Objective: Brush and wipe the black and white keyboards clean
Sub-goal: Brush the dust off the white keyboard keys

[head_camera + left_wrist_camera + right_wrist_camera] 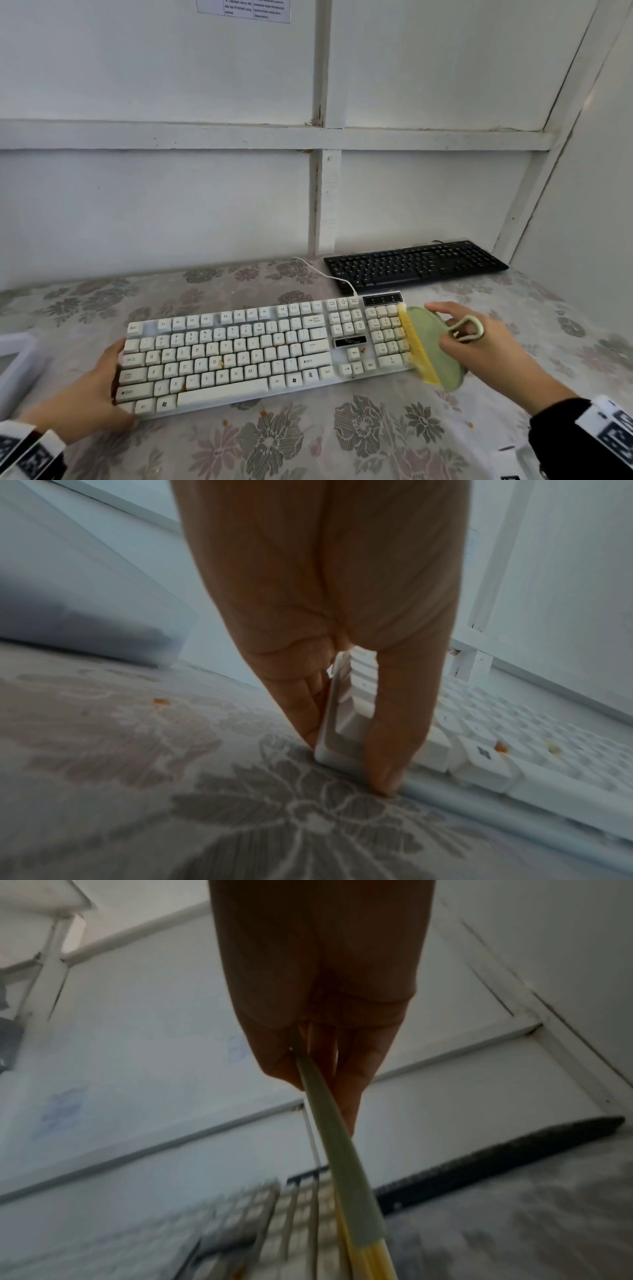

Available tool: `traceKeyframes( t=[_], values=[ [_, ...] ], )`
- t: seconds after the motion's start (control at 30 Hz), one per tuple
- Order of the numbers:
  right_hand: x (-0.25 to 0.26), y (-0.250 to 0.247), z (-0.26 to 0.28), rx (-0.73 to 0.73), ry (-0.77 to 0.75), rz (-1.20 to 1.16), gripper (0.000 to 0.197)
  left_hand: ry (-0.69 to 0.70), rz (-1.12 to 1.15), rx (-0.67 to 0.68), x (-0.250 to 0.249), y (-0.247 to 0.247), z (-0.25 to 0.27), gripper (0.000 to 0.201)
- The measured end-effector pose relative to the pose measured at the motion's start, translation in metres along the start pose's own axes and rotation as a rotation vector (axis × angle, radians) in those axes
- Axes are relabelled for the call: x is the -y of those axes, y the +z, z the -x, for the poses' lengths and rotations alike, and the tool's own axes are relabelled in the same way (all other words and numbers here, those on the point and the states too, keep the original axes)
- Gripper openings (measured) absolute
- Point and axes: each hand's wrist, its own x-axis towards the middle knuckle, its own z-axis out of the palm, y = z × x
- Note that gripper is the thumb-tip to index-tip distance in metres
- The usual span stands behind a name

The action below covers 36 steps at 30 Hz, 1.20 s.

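Two keyboards: white keyboard (263, 356) lies near the desk's front; black keyboard (416, 265) lies behind and to its right, against the wall, apart from it.
Left hand (99, 387): clamps the white keyboard's left end, thumb on the front edge, fingers along the end. Judged purpose: to stop the board sliding under brush strokes.
Right hand (479, 346): grips a green brush (435, 349) by its flat back, one finger through the loop handle.
Brush: yellow bristles (416, 346) stand against the keypad's right edge, the body tilted out over the desk. Judged purpose: to sweep debris off the end of the board, not back across the keys.
Soiling: orange crumbs (221, 364) show among the letter keys, with more on the cloth (376, 431) in front. Most of the board appears unbrushed; wiping is judged not yet begun.
Step in hand: brushing the white keyboard, early in the task.
Edges: white cable (325, 274) runs from the board's rear toward the wall; strokes at the upper right could snag it. The black keyboard's near-left corner sits close behind the keypad.
Open room: bare cloth lies to the right and front of the board, allowing outward strokes. A white tray (17, 363) sits at the left, near the holding hand.
Wipe cloth: none visible.
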Motion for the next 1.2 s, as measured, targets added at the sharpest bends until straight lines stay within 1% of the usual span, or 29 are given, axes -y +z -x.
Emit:
traceKeyframes(
  t=[0.03,0.1,0.2,0.27,0.4,0.47,0.53,0.6,0.63,0.7,0.77,0.9,0.97,1.1,1.2],
  values=[
    [0.004,-0.005,-0.002,-0.001,-0.008,0.028,0.046,0.001,-0.001,0.005,0.001,0.0,0.0,0.108],
    [0.014,-0.014,-0.008,-0.064,-0.037,0.033,0.048,0.008,0.002,0.024,0.001,-0.001,-0.001,0.11],
    [0.026,-0.019,-0.016,-0.185,-0.09,-0.083,0.047,0.016,0.016,0.046,0.004,-0.001,-0.004,0.11],
    [0.031,-0.013,-0.021,-0.217,-0.123,-0.108,0.046,0.02,0.01,0.058,0.004,-0.001,-0.005,0.11],
    [0.031,0.003,-0.029,-0.185,-0.105,-0.125,0.046,0.031,0.001,0.047,0.011,-0.002,-0.009,0.112],
    [0.027,0.011,-0.028,-0.129,-0.062,-0.084,0.044,0.035,0.038,0.073,0.021,-0.002,-0.017,0.121],
    [0.021,0.017,-0.023,-0.073,-0.023,-0.018,0.042,0.1,0.09,0.128,0.046,-0.003,-0.035,0.131],
    [0.016,0.02,-0.018,-0.033,0.02,-0.004,0.042,0.143,0.147,0.175,0.088,0.0,-0.064,0.133],
    [0.016,0.019,-0.016,-0.01,0.037,0.001,0.041,0.159,0.162,0.192,0.095,0.0,-0.069,0.133],
    [0.019,0.014,-0.014,0.04,0.054,0.028,0.04,0.156,0.183,0.182,0.083,0.0,-0.062,0.132],
    [0.026,0.007,-0.015,0.044,0.04,0.019,0.04,0.158,0.178,0.179,0.078,0.001,-0.058,0.131],
    [0.032,-0.002,-0.028,-0.127,-0.039,-0.099,0.044,0.183,0.157,0.183,0.069,-0.005,-0.049,0.131],
    [0.032,0.001,-0.03,-0.145,-0.061,-0.115,0.044,0.161,0.159,0.18,0.057,-0.007,-0.04,0.131],
    [0.019,0.015,-0.016,-0.032,-0.007,-0.054,0.041,0.126,0.139,0.203,0.033,-0.01,-0.024,0.131],
    [0.015,0.014,-0.008,0.042,0.027,-0.021,0.041,0.101,0.139,0.207,0.023,-0.009,-0.018,0.131]
  ],
)
